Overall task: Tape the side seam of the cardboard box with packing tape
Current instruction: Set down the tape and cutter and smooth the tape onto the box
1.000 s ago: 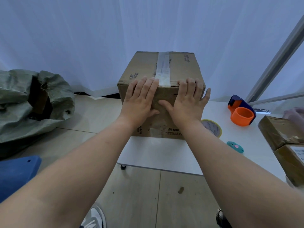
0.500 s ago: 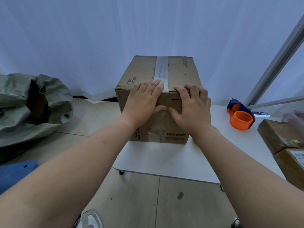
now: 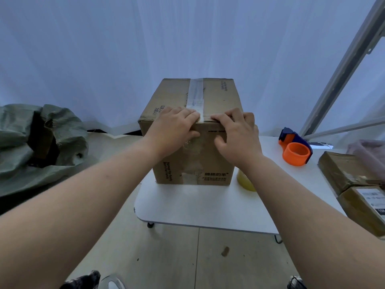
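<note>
A brown cardboard box [image 3: 216, 94] stands upright on the left part of a white table [image 3: 200, 207]. A strip of clear packing tape [image 3: 195, 92] runs along the middle of its top and folds over the near top edge. My left hand [image 3: 174, 130] lies flat over that edge, left of the tape, fingers on the top face. My right hand [image 3: 237, 134] presses the same edge right of the tape, thumb on the front face. Neither hand holds anything. A yellowish tape roll [image 3: 245, 181] lies beside the box, partly hidden by my right forearm.
An orange and blue tape dispenser [image 3: 295, 150] sits on the table to the right. Two taped brown parcels [image 3: 352, 184] lie at the right edge. A green woven sack [image 3: 37, 142] lies on the floor at left. White curtains hang behind, with a metal frame at right.
Both hands slid up the front face to the box's top edge and now press there. The view pulled back, so the box appears farther away.
</note>
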